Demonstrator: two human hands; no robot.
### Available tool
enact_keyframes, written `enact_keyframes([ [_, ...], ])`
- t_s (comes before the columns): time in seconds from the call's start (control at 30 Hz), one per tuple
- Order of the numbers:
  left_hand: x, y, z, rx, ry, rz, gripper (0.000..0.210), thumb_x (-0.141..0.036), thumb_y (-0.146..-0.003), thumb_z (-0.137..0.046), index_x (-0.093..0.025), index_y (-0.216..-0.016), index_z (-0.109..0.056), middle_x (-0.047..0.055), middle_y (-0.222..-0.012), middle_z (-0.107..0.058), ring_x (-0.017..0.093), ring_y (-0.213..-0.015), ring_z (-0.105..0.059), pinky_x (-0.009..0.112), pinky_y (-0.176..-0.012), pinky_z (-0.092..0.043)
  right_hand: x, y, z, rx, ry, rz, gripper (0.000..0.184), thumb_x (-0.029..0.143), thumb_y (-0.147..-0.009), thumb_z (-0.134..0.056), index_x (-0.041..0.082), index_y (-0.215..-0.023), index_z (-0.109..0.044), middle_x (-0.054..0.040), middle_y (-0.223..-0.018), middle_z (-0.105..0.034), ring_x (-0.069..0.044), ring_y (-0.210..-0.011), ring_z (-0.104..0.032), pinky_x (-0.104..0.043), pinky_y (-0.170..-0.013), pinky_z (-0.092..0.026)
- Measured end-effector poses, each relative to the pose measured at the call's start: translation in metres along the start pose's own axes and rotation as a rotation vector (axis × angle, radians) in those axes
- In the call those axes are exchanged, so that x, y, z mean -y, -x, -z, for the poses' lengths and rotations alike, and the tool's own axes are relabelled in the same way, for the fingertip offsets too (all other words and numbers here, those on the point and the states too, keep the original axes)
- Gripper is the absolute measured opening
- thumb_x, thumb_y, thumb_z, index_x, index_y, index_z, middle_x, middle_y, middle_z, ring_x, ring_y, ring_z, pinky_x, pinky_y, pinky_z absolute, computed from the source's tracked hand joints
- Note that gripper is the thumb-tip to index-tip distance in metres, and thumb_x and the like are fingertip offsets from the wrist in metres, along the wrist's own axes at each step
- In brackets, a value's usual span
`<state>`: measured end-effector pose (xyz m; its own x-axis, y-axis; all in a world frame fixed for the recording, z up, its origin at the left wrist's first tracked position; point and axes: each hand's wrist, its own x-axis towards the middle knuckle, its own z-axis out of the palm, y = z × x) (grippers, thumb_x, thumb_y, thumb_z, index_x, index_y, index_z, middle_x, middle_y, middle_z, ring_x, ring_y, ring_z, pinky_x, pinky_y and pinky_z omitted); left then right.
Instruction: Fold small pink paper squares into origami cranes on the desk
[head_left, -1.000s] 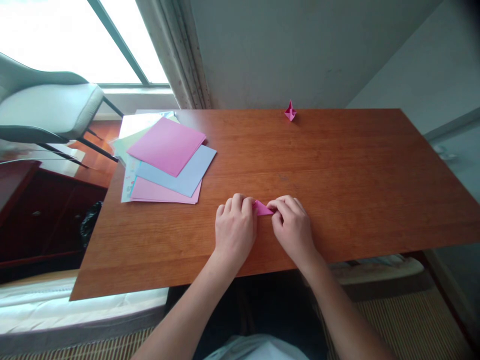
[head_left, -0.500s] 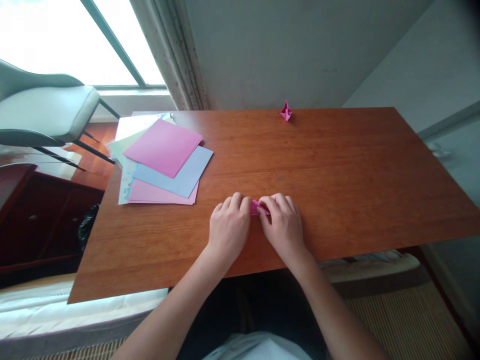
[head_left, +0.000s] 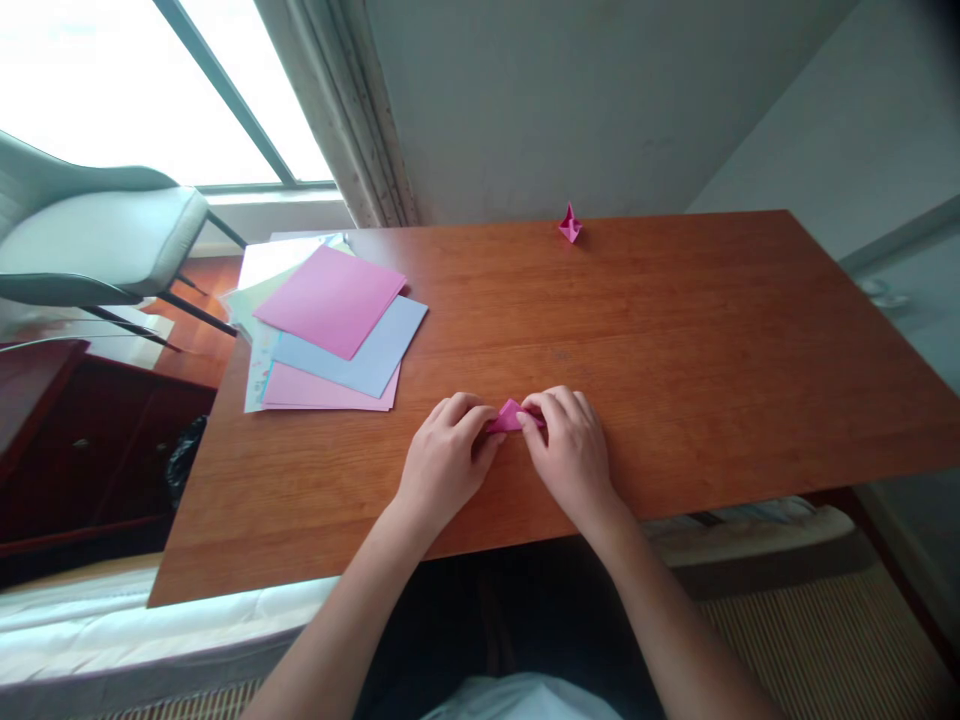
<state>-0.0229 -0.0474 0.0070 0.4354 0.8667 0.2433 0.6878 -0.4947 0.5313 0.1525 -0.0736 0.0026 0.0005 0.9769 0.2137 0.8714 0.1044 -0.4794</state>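
Fingers of the left hand (head_left: 442,462) and right hand (head_left: 571,455) are pinching a small folded pink paper (head_left: 511,417), pressing it against the wooden table (head_left: 675,340) near its front edge. Loose coloured sheets (head_left: 334,325) are lying far left; a finished pink fold (head_left: 570,224) is sitting at the far edge.

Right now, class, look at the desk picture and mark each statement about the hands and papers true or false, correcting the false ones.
1. Both hands touch the small pink folded paper. True: the left hand and right hand pinch it between them.
2. The top sheet of the paper stack is blue. False: it is pink, with a blue sheet under it.
3. A small pink folded figure stands at the table's far edge. True.
4. The paper stack lies right of the hands. False: it lies to their left.
5. A chair stands by the window. True.
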Motion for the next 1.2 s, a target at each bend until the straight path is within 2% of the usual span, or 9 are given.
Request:
enact_keyframes([
  [0.3,0.002,-0.001,-0.001,0.013,0.023,-0.013,0.007,-0.02,-0.094,-0.059,-0.022,-0.095,-0.066,0.004,-0.098,-0.067,0.02,-0.09,-0.062,0.033,-0.081,-0.051,-0.005,-0.002,0.008,0.037,-0.179,0.025,0.006,0.025,-0.091,-0.064,0.022,-0.094,-0.06,-0.0072,-0.099,-0.067,-0.025,-0.094,-0.058,-0.04,-0.085,-0.047],
  [0.43,0.002,0.0,0.001,0.001,0.107,-0.021,0.01,-0.02,-0.096,-0.057,-0.022,-0.094,-0.066,0.004,-0.104,-0.069,0.019,-0.094,-0.063,0.033,-0.084,-0.05,-0.007,0.0,0.014,0.059,-0.291,-0.005,0.006,0.021,-0.09,-0.065,0.023,-0.092,-0.06,-0.0031,-0.092,-0.069,-0.022,-0.087,-0.061,-0.038,-0.083,-0.048],
  [0.5,0.001,0.001,0.003,-0.002,0.159,-0.007,0.008,-0.02,-0.095,-0.058,-0.022,-0.094,-0.065,0.004,-0.1,-0.071,0.018,-0.091,-0.064,0.032,-0.082,-0.051,-0.008,0.0,0.017,0.056,-0.386,-0.019,0.005,0.022,-0.091,-0.064,0.024,-0.094,-0.06,-0.0022,-0.092,-0.07,-0.02,-0.085,-0.063,-0.036,-0.081,-0.049],
  [0.6,0.0,0.001,0.005,-0.021,0.207,0.063,0.005,-0.02,-0.093,-0.061,-0.022,-0.093,-0.066,0.002,-0.086,-0.071,0.017,-0.079,-0.064,0.028,-0.073,-0.051,-0.006,0.0,0.02,0.048,-0.512,-0.007,0.002,0.024,-0.092,-0.061,0.025,-0.094,-0.062,-0.0043,-0.102,-0.071,-0.02,-0.094,-0.066,-0.033,-0.077,-0.051],
  [0.73,-0.002,0.0,0.008,-0.052,0.354,0.104,0.008,-0.018,-0.091,-0.061,-0.021,-0.094,-0.067,0.004,-0.095,-0.072,0.015,-0.077,-0.066,0.024,-0.068,-0.052,0.001,-0.002,0.021,0.047,-0.614,-0.026,0.005,0.029,-0.092,-0.064,0.025,-0.094,-0.066,-0.0073,-0.121,-0.068,-0.023,-0.109,-0.065,-0.033,-0.08,-0.055],
  [0.9,-0.003,0.0,0.01,-0.09,0.451,0.081,0.011,-0.011,-0.088,-0.06,-0.019,-0.088,-0.067,0.004,-0.093,-0.071,0.014,-0.083,-0.066,0.025,-0.076,-0.053,0.009,-0.001,0.013,0.051,-0.741,-0.064,0.006,0.029,-0.092,-0.065,0.025,-0.094,-0.07,-0.0047,-0.103,-0.074,-0.021,-0.095,-0.069,-0.034,-0.085,-0.056],
  [1.0,-0.002,0.002,0.009,-0.092,0.462,0.131,0.009,-0.012,-0.087,-0.061,-0.019,-0.089,-0.066,0.003,-0.087,-0.07,0.013,-0.075,-0.064,0.023,-0.068,-0.052,0.009,0.001,0.006,0.023,-0.833,-0.135,0.007,0.031,-0.09,-0.068,0.024,-0.091,-0.071,-0.0043,-0.097,-0.075,-0.021,-0.091,-0.07,-0.035,-0.083,-0.056],
  [1.1,-0.002,0.002,0.009,-0.037,0.485,0.174,0.003,-0.017,-0.087,-0.065,-0.019,-0.089,-0.066,0.002,-0.081,-0.07,0.012,-0.069,-0.063,0.022,-0.062,-0.05,0.005,0.002,0.001,0.007,-0.922,-0.24,0.011,0.034,-0.087,-0.072,0.023,-0.09,-0.072,-0.0047,-0.095,-0.075,-0.021,-0.087,-0.07,-0.034,-0.08,-0.057],
  [1.2,-0.004,0.001,0.012,0.041,0.502,0.178,0.002,-0.02,-0.088,-0.066,-0.019,-0.089,-0.067,0.002,-0.08,-0.071,0.013,-0.068,-0.063,0.022,-0.063,-0.05,0.002,0.001,0.002,0.005,-0.976,-0.318,0.013,0.034,-0.086,-0.072,0.022,-0.089,-0.071,-0.004,-0.09,-0.074,-0.019,-0.082,-0.069,-0.032,-0.075,-0.056],
])
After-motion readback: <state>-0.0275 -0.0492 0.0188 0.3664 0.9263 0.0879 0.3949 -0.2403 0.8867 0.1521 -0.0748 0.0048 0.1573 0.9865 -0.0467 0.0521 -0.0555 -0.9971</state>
